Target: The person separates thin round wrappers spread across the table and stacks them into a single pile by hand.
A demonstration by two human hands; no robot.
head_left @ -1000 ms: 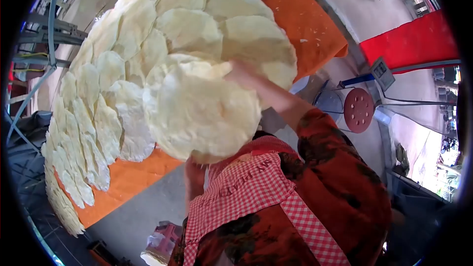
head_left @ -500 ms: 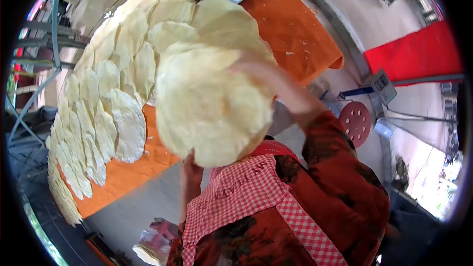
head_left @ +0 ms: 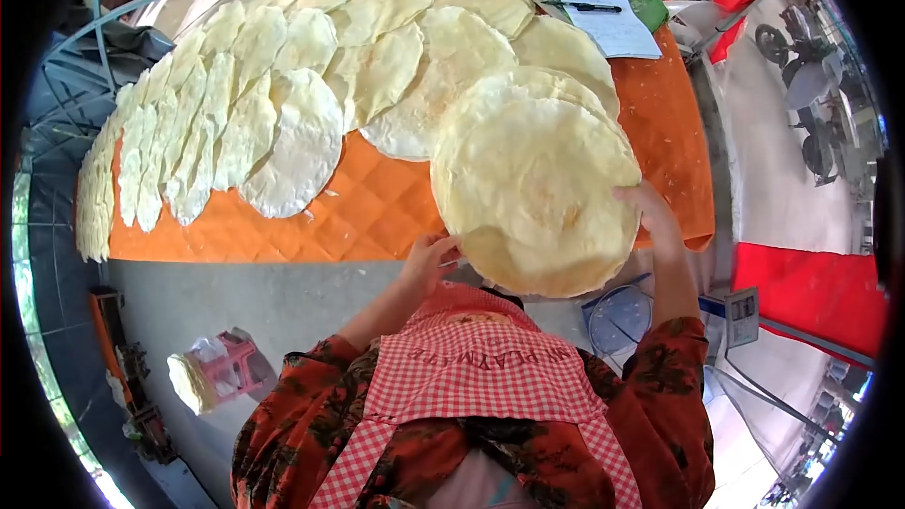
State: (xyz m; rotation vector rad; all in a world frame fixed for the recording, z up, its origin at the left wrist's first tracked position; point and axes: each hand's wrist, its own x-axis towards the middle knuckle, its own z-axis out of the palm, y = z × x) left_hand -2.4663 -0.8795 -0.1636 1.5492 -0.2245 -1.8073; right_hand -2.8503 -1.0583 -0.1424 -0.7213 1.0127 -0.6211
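A stack of large, pale, round flatbreads [head_left: 542, 188] is held flat between my two hands, over the front of the orange cloth [head_left: 377, 203]. My left hand [head_left: 432, 257] grips its lower left edge, fingers closed at the rim. On the right edge, my right hand [head_left: 649, 205] has closed its thumb and fingers on the stack, with some fingers hidden beneath it. Behind and to the left, many overlapping flatbreads [head_left: 306, 137] cover the cloth in rows.
A notepad [head_left: 603, 28] with a black pen [head_left: 592, 8] lies at the back right. On the floor are a pink stool [head_left: 240, 363] and a flatbread pile [head_left: 191, 384]. A scale display [head_left: 742, 316] stands at the right, near a red cloth [head_left: 811, 292].
The view has turned toward the table. The held stack now appears farther right. My right hand has moved from the top of the stack to its right edge.
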